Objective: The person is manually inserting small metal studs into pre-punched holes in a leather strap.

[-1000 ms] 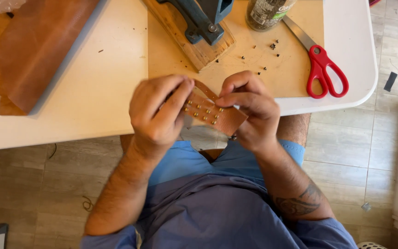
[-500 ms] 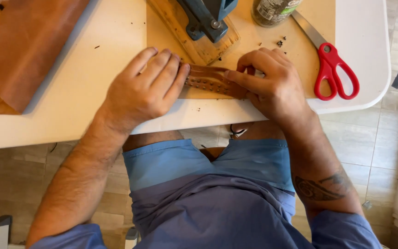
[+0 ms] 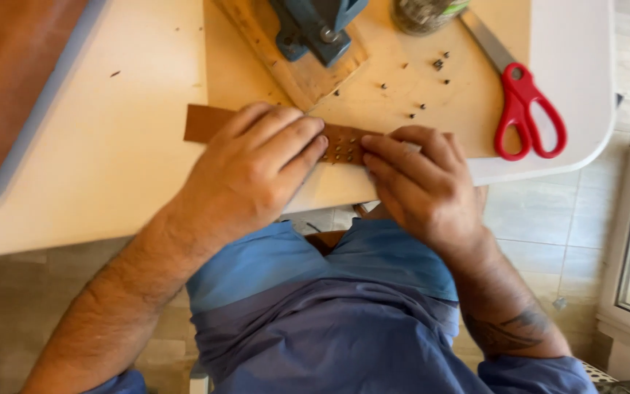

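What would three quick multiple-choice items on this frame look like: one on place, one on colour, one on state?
1. Where do the scissors lie?
A. On the table's right side
B. On the floor
C. On the person's lap

2. What colour are the scissor handles?
A. Blue
B. Red
C. Black

3. How does the leather strip lie?
A. Flat on the table under both hands
B. Lifted in the air
C. Rolled into a coil

Answers:
1 A: the scissors rest on the table, right of the blue press.
2 B: both handle loops are red.
3 A: the left hand and right hand press the leather strip flat, its studded middle showing between the fingers.
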